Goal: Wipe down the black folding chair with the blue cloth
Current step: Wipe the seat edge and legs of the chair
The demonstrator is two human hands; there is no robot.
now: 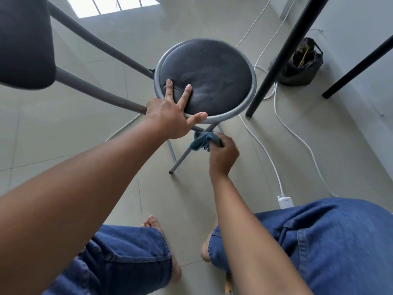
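The black folding chair [212, 77] stands in front of me, with a round padded seat in a grey metal ring and a dark backrest at the upper left. My left hand [172, 116] lies spread on the seat's near edge, two fingers straight on the cushion and the thumb along the rim. Below the seat, my right hand [223, 154] grips the bunched blue cloth [202, 140] against a grey chair leg where the legs cross.
Black table legs [282, 56] stand just right of the seat. White cables [297, 135] run over the tiled floor to a power strip [285, 202]. A dark bag [302, 62] sits by the wall. My bare feet and jeans fill the bottom.
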